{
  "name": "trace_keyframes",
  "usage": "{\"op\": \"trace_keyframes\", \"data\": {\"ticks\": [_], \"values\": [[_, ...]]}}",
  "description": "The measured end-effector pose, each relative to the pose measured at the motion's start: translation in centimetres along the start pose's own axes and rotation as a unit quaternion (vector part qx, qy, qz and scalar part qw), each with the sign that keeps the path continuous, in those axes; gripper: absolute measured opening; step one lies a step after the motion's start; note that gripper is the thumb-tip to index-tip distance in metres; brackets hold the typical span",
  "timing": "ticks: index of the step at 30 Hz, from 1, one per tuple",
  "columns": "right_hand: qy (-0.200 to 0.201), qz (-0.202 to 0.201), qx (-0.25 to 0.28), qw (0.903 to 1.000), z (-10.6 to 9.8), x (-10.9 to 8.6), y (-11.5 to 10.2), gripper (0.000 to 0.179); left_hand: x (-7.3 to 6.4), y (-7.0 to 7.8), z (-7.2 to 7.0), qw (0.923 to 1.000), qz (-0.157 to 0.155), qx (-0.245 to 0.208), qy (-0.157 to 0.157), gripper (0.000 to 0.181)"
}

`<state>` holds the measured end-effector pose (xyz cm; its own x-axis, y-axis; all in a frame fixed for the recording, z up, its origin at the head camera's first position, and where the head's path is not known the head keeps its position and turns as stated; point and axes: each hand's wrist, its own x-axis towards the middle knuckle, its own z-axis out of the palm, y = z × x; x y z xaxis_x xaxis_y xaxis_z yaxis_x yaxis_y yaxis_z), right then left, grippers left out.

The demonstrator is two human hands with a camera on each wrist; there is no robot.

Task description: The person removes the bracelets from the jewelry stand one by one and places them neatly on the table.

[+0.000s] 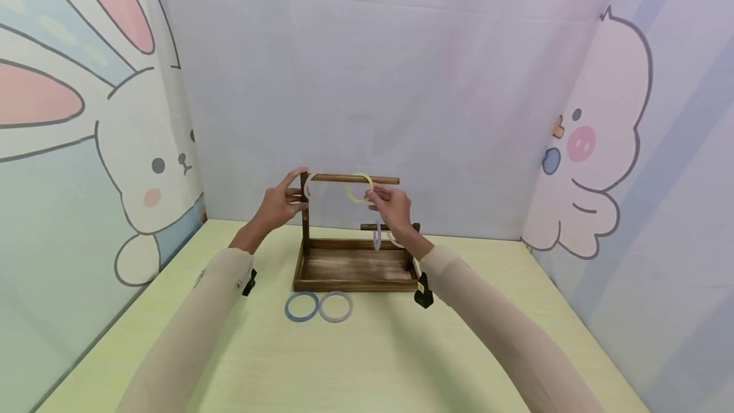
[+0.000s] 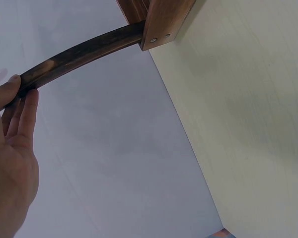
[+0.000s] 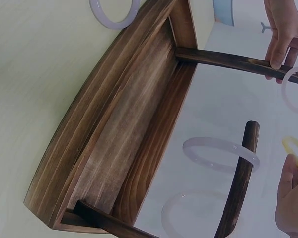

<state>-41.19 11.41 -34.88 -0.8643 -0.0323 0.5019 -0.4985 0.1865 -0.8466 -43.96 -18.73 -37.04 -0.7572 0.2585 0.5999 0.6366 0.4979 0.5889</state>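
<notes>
My left hand (image 1: 278, 206) grips the upper part of the tall post (image 1: 306, 228) of a dark wooden rack, with the thumb on one side and fingers on the other. A yellow ring (image 1: 359, 201) is pinched between the thumb and fingers of my right hand (image 1: 394, 208). That ring overlaps the rack's upper bar (image 1: 388, 180) in the head view. Close to the post, a pale ring (image 1: 306, 190) hangs on the same bar. On the lower bar (image 3: 244, 183) hang a pale lavender ring (image 3: 208, 143) and a whitish ring (image 3: 165, 218).
A blue ring (image 1: 301, 319) and a pale ring (image 1: 336, 320) lie side by side on the table (image 1: 275, 368), just before the rack's tray (image 1: 355, 286). Behind the rack hangs a plain cloth wall (image 1: 447, 113), with cartoon-printed walls on both sides.
</notes>
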Motion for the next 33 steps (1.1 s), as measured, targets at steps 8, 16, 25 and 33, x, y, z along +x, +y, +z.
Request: {"op": "trace_keyframes", "data": {"ticks": [8, 16, 25, 33], "values": [[0.012, 0.011, -0.002, 0.9999, -1.5, -0.1, 0.2, 0.031, 0.2, 0.1, -0.1, 1.0, -0.001, -0.002, -0.003, 0.093], [0.013, 0.016, -0.002, 0.9998, -3.0, 0.0, 0.5, 0.031, 0.3, 0.6, -0.5, 0.9999, -0.012, -0.002, -0.01, 0.092], [0.025, 0.034, -0.011, 0.9991, -4.7, -0.3, 0.2, 0.032, 0.1, 0.5, -0.5, 0.9999, -0.01, -0.005, -0.008, 0.094], [0.032, 0.047, -0.008, 0.9983, -6.1, -0.7, 0.3, 0.033, -0.3, 0.5, -0.3, 0.9998, -0.017, -0.004, -0.005, 0.094]]}}
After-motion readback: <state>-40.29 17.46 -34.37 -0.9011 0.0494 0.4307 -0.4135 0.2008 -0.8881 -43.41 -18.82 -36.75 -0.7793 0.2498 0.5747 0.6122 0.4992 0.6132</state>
